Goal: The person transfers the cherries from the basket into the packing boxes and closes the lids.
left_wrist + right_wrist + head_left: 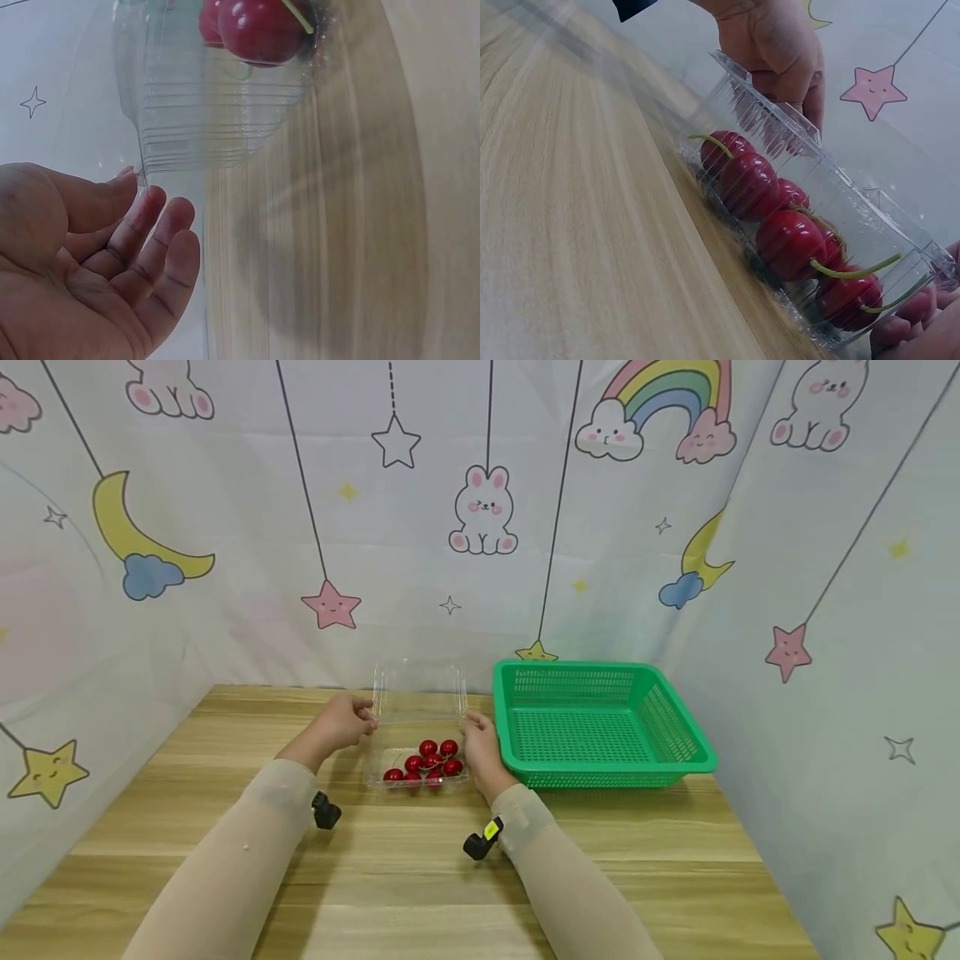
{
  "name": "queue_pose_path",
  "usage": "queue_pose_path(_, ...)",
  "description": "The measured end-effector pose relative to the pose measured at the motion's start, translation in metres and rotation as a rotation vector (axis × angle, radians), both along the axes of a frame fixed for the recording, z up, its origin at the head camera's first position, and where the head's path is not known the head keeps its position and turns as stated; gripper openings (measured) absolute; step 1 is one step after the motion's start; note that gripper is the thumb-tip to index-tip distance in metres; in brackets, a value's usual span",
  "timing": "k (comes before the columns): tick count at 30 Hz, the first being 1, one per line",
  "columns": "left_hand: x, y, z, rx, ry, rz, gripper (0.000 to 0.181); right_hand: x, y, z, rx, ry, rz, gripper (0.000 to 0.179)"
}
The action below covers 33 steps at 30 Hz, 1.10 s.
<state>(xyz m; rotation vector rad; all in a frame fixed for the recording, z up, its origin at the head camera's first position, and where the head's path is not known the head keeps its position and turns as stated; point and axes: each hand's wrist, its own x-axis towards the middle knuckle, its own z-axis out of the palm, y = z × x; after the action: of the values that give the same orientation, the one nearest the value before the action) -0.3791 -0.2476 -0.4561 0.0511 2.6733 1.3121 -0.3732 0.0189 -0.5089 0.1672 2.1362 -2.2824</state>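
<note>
A clear plastic clamshell box (381, 760) rests on the wooden table with its lid (420, 689) raised at the back. Several dark red cherries (431, 760) with green stems lie in its base. My left hand (343, 723) is at the left of the lid; in the left wrist view the left hand's thumb and index finger (154, 196) pinch a thin plastic edge. At the box's right end, my right hand (482, 745) grips the rim by the lid; only part of that hand (930, 322) shows in the right wrist view.
A green plastic basket (600, 770) with slotted walls stands just right of the right hand. Behind the wooden table (405, 877) hangs a pale cloth (247, 527) printed with stars, moons and rabbits; it runs down the sides too.
</note>
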Motion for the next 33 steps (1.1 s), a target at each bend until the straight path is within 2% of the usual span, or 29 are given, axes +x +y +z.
queue_pose_path(7, 0.006, -0.001, 0.003, 0.1, -0.032, 0.017, 0.051, -0.001, 0.001, -0.001, -0.052, -0.015, 0.014, 0.047)
queue_pose_path(13, 0.008, -0.005, 0.009, 0.171, -0.035, 0.027, 0.073, 0.0, 0.0, 0.0, -0.033, -0.003, 0.01, 0.043)
queue_pose_path(18, 0.007, -0.006, 0.019, 0.176, -0.015, 0.046, 0.094, 0.001, -0.002, 0.002, 0.007, 0.011, 0.012, 0.043)
queue_pose_path(21, 0.008, -0.008, 0.026, 0.167, -0.037, 0.044, 0.106, 0.0, -0.001, 0.002, 0.022, 0.016, 0.015, 0.044)
queue_pose_path(25, 0.013, -0.016, 0.033, 0.16, -0.117, -0.024, 0.098, -0.001, -0.001, 0.001, 0.01, 0.015, 0.004, 0.044)
queue_pose_path(28, 0.017, -0.026, 0.034, 0.162, -0.179, -0.107, 0.085, -0.001, -0.001, 0.001, -0.008, 0.009, -0.011, 0.042)
queue_pose_path(33, 0.023, -0.04, 0.031, 0.128, -0.227, -0.233, 0.081, 0.001, -0.001, 0.002, -0.077, 0.003, -0.002, 0.04)
